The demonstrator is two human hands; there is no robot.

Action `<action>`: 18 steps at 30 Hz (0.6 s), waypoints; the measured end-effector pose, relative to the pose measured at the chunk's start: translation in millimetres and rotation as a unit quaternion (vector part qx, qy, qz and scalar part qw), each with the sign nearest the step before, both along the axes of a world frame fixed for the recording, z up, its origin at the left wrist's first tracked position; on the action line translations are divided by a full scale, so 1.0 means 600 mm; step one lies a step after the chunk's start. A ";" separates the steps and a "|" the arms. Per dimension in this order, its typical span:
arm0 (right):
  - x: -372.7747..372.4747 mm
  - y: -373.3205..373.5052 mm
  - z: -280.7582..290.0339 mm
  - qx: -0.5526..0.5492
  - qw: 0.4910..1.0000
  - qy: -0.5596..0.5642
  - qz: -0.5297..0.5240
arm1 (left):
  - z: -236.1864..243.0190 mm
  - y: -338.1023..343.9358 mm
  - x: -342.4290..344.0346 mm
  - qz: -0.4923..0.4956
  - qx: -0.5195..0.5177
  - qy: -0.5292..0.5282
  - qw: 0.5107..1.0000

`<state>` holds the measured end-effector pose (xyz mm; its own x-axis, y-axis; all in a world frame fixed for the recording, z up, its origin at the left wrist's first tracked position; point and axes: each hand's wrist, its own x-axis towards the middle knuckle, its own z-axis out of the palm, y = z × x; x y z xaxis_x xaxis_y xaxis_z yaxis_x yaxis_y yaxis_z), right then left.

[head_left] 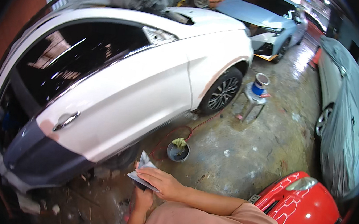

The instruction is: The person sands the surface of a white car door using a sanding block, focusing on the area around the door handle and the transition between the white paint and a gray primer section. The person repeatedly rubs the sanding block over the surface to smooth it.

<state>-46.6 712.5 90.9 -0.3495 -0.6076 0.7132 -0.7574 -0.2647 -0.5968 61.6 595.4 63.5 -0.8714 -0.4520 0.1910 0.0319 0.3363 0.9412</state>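
My right hand (163,184) lies over a folded grey sheet (145,163) that looks like sandpaper, its fingers pressed together across it. Below, my left hand (142,198) holds the same sheet from underneath, with most of its fingers hidden. A small dark block-like piece shows between the two hands, too little of it to name. Both hands are in front of my body, apart from the white car (144,79) on the left. Its door has a chrome handle (66,121), and the panel behind (45,156) is dark grey.
A bucket (178,158) with a yellow-green cloth (180,143) stands on the wet floor beside a red hose (191,132). Further off, a stool (254,99) bears a blue can (259,86). A red bumper (306,210) is near right; behind stand a covered car (346,112) and a blue-grey car (254,14).
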 end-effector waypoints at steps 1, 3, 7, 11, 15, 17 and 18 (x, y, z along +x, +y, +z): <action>0.001 -0.001 0.004 0.018 0.999 -0.042 -0.004 | -0.033 -0.018 0.018 -0.027 0.035 -0.002 0.999; 0.003 -0.007 0.003 0.033 0.999 -0.039 -0.010 | -0.034 -0.038 0.024 -0.070 0.120 0.021 0.990; 0.059 -0.034 0.019 0.051 0.997 0.039 0.041 | 0.002 -0.077 0.045 -0.086 0.252 0.076 0.961; 0.152 -0.064 0.063 0.040 0.989 0.111 0.088 | 0.011 -0.123 0.066 -0.089 0.280 0.091 0.952; 0.181 -0.109 0.050 0.065 0.995 0.068 0.032 | -0.014 -0.171 0.101 -0.103 0.217 0.090 0.966; 0.205 -0.125 0.039 0.094 0.994 0.055 0.024 | -0.031 -0.185 0.136 -0.104 0.176 0.087 0.975; 0.212 -0.134 0.026 0.088 0.995 0.047 0.010 | -0.039 -0.190 0.152 -0.107 0.168 0.091 0.976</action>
<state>80.5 632.4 106.8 -0.2722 -0.7325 0.6240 -0.8079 -0.1782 -0.5617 152.8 481.3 40.4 -0.9183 -0.3269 0.2233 0.2442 -0.0237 0.9694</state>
